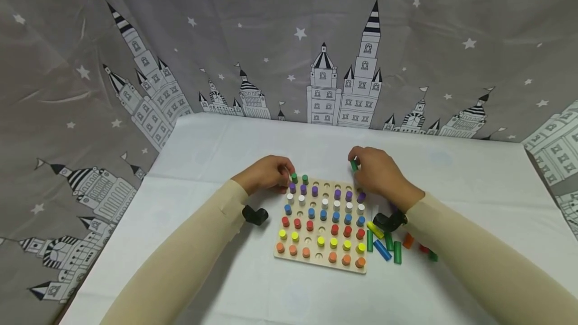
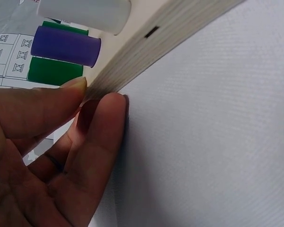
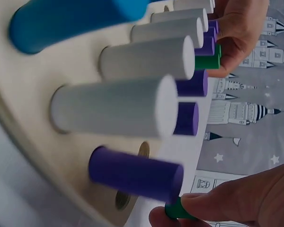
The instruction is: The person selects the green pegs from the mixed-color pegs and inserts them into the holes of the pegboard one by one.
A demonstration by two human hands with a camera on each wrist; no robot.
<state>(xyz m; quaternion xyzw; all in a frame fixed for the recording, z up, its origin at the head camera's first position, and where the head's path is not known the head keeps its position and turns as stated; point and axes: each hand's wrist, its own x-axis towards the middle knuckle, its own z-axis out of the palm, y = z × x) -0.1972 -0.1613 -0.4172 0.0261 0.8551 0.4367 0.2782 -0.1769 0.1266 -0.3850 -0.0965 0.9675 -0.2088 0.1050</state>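
A wooden pegboard stands between my hands, with rows of orange, yellow, red, blue, white and purple pegs. In its back row, two green pegs stand at the left end, and open holes run to their right. My left hand pinches the board's far left corner, thumb on top and a finger at the side edge. Beyond the far right corner, my right hand pinches a green peg between thumb and finger. A purple peg beside that hand leans in its hole.
Loose pegs lie right of the board under my right forearm: a yellow peg, a blue peg, several green pegs and an orange peg. White cloth covers the table. A grey castle-print curtain hangs behind.
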